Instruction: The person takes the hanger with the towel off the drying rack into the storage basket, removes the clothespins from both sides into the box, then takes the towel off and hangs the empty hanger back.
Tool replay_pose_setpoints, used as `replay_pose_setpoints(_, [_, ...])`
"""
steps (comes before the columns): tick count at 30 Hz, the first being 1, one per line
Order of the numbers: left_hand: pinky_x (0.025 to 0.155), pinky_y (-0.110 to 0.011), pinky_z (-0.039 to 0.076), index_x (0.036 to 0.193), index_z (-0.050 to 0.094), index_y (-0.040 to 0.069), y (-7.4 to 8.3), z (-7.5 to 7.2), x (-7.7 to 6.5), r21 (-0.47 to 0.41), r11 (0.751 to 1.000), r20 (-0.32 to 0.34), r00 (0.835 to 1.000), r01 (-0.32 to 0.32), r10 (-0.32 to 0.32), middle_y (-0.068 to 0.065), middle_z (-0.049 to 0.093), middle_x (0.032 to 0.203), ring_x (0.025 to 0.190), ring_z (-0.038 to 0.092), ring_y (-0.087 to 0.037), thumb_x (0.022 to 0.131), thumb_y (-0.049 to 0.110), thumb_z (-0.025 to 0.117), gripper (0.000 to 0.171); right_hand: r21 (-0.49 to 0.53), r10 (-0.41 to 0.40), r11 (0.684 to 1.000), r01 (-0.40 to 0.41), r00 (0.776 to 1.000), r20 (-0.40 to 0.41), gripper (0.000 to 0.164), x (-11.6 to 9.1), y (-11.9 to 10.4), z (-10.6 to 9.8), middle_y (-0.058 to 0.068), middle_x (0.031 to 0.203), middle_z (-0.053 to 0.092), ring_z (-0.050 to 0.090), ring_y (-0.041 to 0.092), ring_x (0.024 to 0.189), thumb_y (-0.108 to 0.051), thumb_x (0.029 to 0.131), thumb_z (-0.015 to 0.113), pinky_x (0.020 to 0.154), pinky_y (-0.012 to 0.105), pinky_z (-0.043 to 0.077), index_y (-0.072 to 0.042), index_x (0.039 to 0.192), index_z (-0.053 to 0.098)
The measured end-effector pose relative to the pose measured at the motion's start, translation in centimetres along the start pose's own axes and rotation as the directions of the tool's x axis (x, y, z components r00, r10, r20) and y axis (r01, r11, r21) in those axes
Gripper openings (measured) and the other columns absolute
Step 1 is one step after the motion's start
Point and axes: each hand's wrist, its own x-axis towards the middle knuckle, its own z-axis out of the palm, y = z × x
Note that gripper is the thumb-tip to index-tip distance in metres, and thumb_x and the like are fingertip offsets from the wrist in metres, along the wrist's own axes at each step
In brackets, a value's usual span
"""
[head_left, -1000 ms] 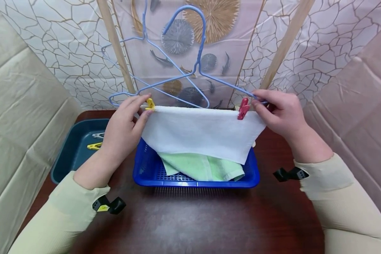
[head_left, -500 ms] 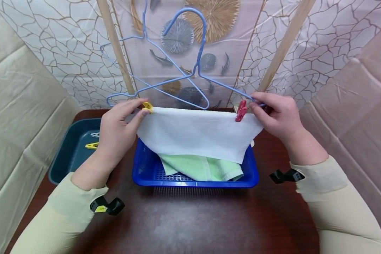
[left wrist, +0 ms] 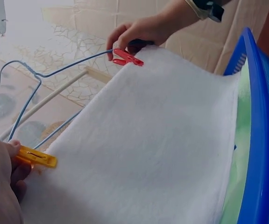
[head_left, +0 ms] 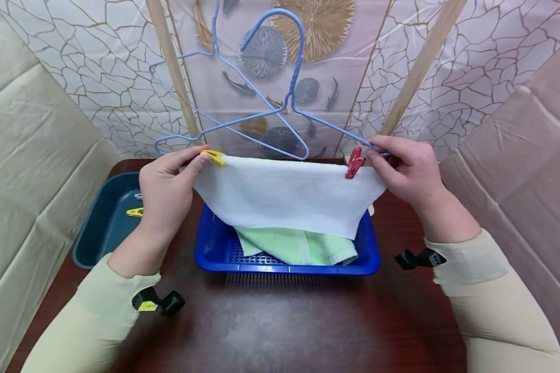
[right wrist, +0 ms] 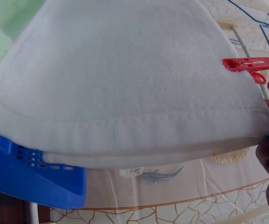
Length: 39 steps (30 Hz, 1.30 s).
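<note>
A white towel (head_left: 284,197) hangs folded over the lower bar of a blue wire hanger (head_left: 293,98). At its upper left my left hand (head_left: 165,191) pinches the handles of a yellow clothespin (head_left: 213,157), whose jaws sit at the towel's top edge. My right hand (head_left: 408,168) grips the hanger's right end, beside a red clothespin (head_left: 354,163) that stands clipped on the towel. In the left wrist view the yellow clothespin (left wrist: 37,157) lies tilted along the fold. The right wrist view shows the towel's hemmed side (right wrist: 125,133) and the red clothespin (right wrist: 249,64).
Below the towel stands a blue perforated basket (head_left: 287,270) with a light green towel (head_left: 298,246) in it. A dark green tray (head_left: 103,228) with clothespins (head_left: 134,212) is at the left. Behind, another blue hanger (head_left: 247,80) hangs near a wooden pole (head_left: 172,67).
My left hand has shifted left with the yellow clothespin, which now points more sideways. The right hand, hanger and red clothespin moved slightly left at first, then held nearly still.
</note>
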Motion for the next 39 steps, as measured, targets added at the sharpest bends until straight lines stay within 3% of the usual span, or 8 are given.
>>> replay_pose_setpoints(7, [0.084, -0.024, 0.05, 0.106, 0.071, 0.025, 0.3, -0.4, 0.1, -0.114, 0.975, 0.013, 0.981, 0.193, -0.192, 0.004, 0.068, 0.107, 0.103, 0.058, -0.011, 0.082, 0.037, 0.066, 0.028, 0.003, 0.0, 1.0, 0.0, 1.0, 0.01, 0.024, 0.1, 0.0, 0.2, 0.011, 0.077, 0.066, 0.043, 0.0, 0.058, -0.015, 0.086, 0.06, 0.054, 0.009, 0.039, 0.002, 0.099, 0.069])
replay_pose_setpoints(12, [0.085, -0.023, 0.05, 0.108, 0.071, 0.021, 0.5, -0.7, 0.4, -0.221, 0.924, 0.033, 0.949, 0.313, -0.313, -0.002, 0.066, 0.109, 0.101, 0.057, -0.017, 0.08, 0.036, 0.067, 0.032, 0.003, -0.001, 1.0, 0.001, 1.0, 0.018, 0.022, 0.2, 0.0, 0.3, 0.011, 0.077, 0.066, 0.043, 0.0, 0.058, -0.012, 0.085, 0.061, 0.054, 0.009, 0.039, 0.002, 0.099, 0.069])
replay_pose_setpoints(16, [0.086, -0.023, 0.048, 0.108, 0.071, 0.018, 0.6, -0.9, 0.7, -0.325, 0.88, 0.041, 0.935, 0.345, -0.352, -0.007, 0.064, 0.111, 0.094, 0.059, -0.021, 0.079, 0.034, 0.069, 0.033, 0.004, -0.004, 1.0, 0.004, 1.0, 0.017, 0.021, 0.3, 0.1, 0.3, 0.01, 0.078, 0.067, 0.043, 0.001, 0.057, -0.01, 0.083, 0.062, 0.055, 0.01, 0.039, 0.001, 0.099, 0.069])
replay_pose_setpoints(22, [0.088, -0.024, 0.048, 0.11, 0.069, 0.012, 0.7, -1.6, 0.9, -0.424, 0.844, 0.033, 0.937, 0.328, -0.347, -0.011, 0.063, 0.11, 0.088, 0.06, -0.023, 0.078, 0.03, 0.07, 0.037, 0.004, 0.007, 1.0, -0.007, 1.0, 0.008, 0.021, 0.2, 0.2, 0.4, 0.009, 0.078, 0.066, 0.043, 0.001, 0.058, -0.008, 0.081, 0.063, 0.054, 0.012, 0.04, 0.0, 0.099, 0.069])
replay_pose_setpoints(27, [0.085, -0.023, 0.049, 0.112, 0.069, 0.013, 0.7, -2.4, 1.0, -0.427, 0.848, 0.027, 0.942, 0.314, -0.335, -0.011, 0.063, 0.111, 0.089, 0.06, -0.023, 0.079, 0.029, 0.069, 0.037, 0.002, 0.027, 1.0, -0.027, 0.999, -0.024, 0.02, -0.1, 0.4, 0.3, 0.009, 0.075, 0.066, 0.044, 0.0, 0.058, -0.008, 0.08, 0.065, 0.055, 0.01, 0.039, 0.001, 0.096, 0.07])
replay_pose_setpoints(34, [0.084, -0.02, 0.048, 0.115, 0.067, 0.015, 0.7, -4.5, 0.7, -0.371, 0.874, 0.021, 0.944, 0.312, -0.329, -0.007, 0.066, 0.111, 0.086, 0.06, -0.022, 0.08, 0.027, 0.069, 0.037, 0.02, 0.047, 0.999, -0.046, 0.998, -0.052, 0.019, -0.3, 0.6, 0.2, 0.01, 0.073, 0.065, 0.042, 0.0, 0.058, -0.009, 0.08, 0.067, 0.056, 0.009, 0.038, 0.003, 0.094, 0.069])
replay_pose_setpoints(36, [0.082, -0.018, 0.049, 0.114, 0.067, 0.016, 0.6, -5.1, 0.5, -0.327, 0.899, 0.003, 0.952, 0.291, -0.307, -0.006, 0.067, 0.108, 0.083, 0.061, -0.022, 0.08, 0.025, 0.07, 0.036, 0.03, 0.048, 0.998, -0.046, 0.997, -0.062, 0.02, -0.3, 0.7, 0.3, 0.011, 0.072, 0.064, 0.042, 0.0, 0.059, -0.011, 0.08, 0.066, 0.056, 0.009, 0.038, 0.004, 0.094, 0.069])
replay_pose_setpoints(39, [0.078, -0.016, 0.05, 0.114, 0.067, 0.018, 0.4, -5.8, 0.3, -0.19, 0.952, -0.026, 0.968, 0.239, -0.248, -0.003, 0.069, 0.105, 0.081, 0.063, -0.017, 0.08, 0.022, 0.07, 0.034, 0.04, 0.052, 0.998, -0.049, 0.996, -0.076, 0.02, -0.2, 0.6, 0.3, 0.012, 0.071, 0.064, 0.042, -0.001, 0.059, -0.011, 0.08, 0.066, 0.056, 0.008, 0.037, 0.005, 0.092, 0.069])
